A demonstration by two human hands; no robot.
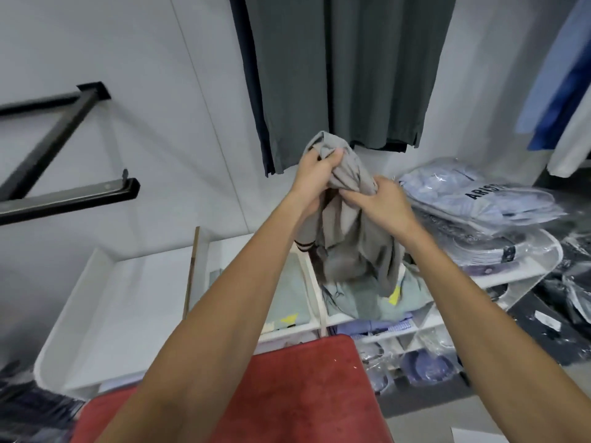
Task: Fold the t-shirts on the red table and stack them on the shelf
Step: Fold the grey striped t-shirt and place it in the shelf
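- Grey shirt [348,231] is held bunched up in the air, over the white shelf [112,302], beyond the red table [297,388]
- Left hand [315,174] is closed round a wad of fabric near the top; right hand [380,203] is clenched on a fold just beside it
- Rest of the shirt hangs limp below the hands, hem touching a green shirt [361,302] lying on the shelf
- Fabric is judged soft, light, floppy: no shape is kept unless supported, and slipping is unlikely
- Striped cuff [303,246] is seen at the left edge, so a sleeve is probably tangled in the bunch
- Best hold is judged to be at the two shoulder seams, pinched apart, so the cloth is shaken flat before being laid on the table
- Bagged shirts [479,199] are stacked to the right
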